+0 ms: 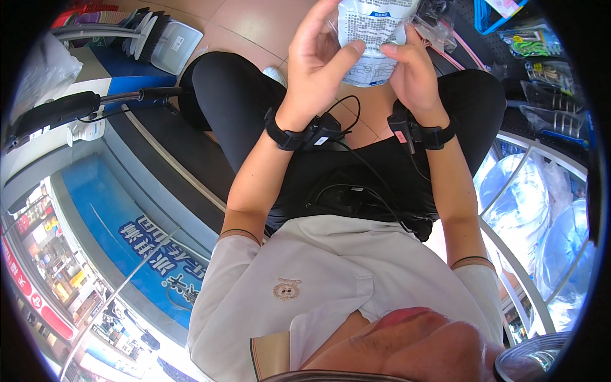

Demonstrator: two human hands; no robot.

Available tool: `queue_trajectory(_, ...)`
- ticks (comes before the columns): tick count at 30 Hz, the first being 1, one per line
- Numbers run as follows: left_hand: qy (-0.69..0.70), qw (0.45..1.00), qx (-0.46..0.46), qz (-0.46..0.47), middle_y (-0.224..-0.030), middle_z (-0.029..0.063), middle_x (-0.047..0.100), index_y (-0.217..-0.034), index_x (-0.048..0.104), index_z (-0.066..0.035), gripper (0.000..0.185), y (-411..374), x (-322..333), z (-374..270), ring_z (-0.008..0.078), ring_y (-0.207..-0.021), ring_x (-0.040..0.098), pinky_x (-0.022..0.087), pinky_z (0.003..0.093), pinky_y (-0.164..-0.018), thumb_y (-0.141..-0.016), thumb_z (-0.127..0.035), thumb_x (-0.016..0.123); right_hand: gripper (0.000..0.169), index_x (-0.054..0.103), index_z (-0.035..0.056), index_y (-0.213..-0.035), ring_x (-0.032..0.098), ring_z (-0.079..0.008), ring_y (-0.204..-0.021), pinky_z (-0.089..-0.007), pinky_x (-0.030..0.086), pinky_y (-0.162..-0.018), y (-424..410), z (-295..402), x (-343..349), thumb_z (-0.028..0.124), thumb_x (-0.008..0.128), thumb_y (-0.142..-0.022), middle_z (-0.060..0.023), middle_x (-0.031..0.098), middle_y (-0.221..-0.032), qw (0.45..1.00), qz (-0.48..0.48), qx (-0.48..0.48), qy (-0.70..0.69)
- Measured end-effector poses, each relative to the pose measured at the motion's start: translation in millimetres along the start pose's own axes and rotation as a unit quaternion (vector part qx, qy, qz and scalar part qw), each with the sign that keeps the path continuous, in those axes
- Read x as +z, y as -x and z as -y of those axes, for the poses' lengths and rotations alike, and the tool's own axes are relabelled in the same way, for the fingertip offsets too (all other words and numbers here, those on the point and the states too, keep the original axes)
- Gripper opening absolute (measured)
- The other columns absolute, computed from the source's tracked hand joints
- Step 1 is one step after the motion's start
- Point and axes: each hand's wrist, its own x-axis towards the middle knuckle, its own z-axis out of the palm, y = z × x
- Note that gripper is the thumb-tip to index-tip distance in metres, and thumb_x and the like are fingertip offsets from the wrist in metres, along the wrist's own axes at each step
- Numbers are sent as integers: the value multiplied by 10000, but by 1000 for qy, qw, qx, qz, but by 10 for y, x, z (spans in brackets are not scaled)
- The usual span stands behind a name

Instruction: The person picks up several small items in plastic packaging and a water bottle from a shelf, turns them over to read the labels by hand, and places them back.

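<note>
A white and blue plastic pouch (374,45) bearing printed writing and small drawings is held up at the top of the view. My left hand (317,62) grips its left side, with the thumb pressed on the printed face. On the other side my right hand (413,69) holds the pouch, its thumb also on the face near the lower part. The fingers behind the pouch are mostly hidden. Black straps with small devices sit on both wrists. The pouch's top edge is cut off by the frame.
Packaged goods hang on a dark pegboard (496,57) at the right, above a wire rack (513,179) with wrapped blue items. Dustpans and brushes (176,45) stand at the upper left. A blue-fronted freezer (114,224) is at the left. Tiled floor (243,28) lies ahead.
</note>
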Motion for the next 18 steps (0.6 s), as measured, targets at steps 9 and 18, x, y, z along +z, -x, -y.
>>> queue_trajectory(9,-23,1000,12,0,-1554,170,453,-1594,314,33,724,5,16,-10,246,-1422,459,355,352,-1168,-930,170,567,448,504,12,-1417,591,-212,-1264,-367,416,-1103,-9,10,47,73,527,-974,-103,644,-1344,1000,-23,9,19)
queue_trajectory(18,39,999,-25,-14,-1550,166,465,-1593,329,20,707,10,24,-10,256,-1423,464,351,361,-1178,-931,163,533,477,504,-6,-1422,595,-225,-1260,-370,423,-1103,-36,35,139,32,500,-947,-118,636,-1362,998,-50,20,-37)
